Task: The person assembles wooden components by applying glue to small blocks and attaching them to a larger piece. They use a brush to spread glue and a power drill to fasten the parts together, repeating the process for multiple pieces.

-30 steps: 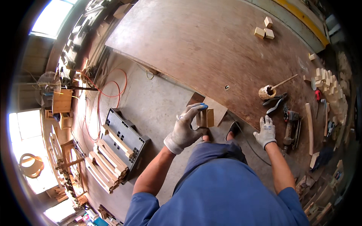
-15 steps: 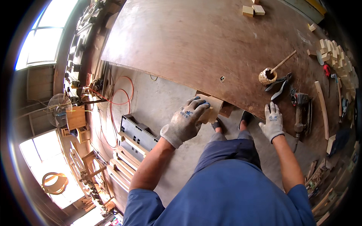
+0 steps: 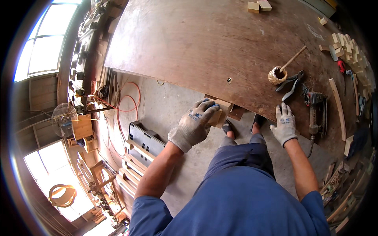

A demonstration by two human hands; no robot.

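Observation:
My left hand, in a pale grey work glove with dark fingertips, is closed on a light wooden block at the near edge of the brown table. The palm and fingers cover part of this block. Beneath and behind it, darker wood juts out from the table edge. Off to the right, my gloved right hand rests with fingers spread on the table's edge and holds nothing. Beyond its fingertips lie pliers with open handles, and a corded power tool is just to its right.
A small pot with a stick in it stands behind the pliers. Stacked wooden blocks and a curved wooden strip lie at the right. On the floor at left are a grey crate, wooden bars and an orange hose.
The whole view has shifted slightly. My left hand stays on the wooden block, which shows at a slightly different angle; my right hand keeps its place on the table edge.

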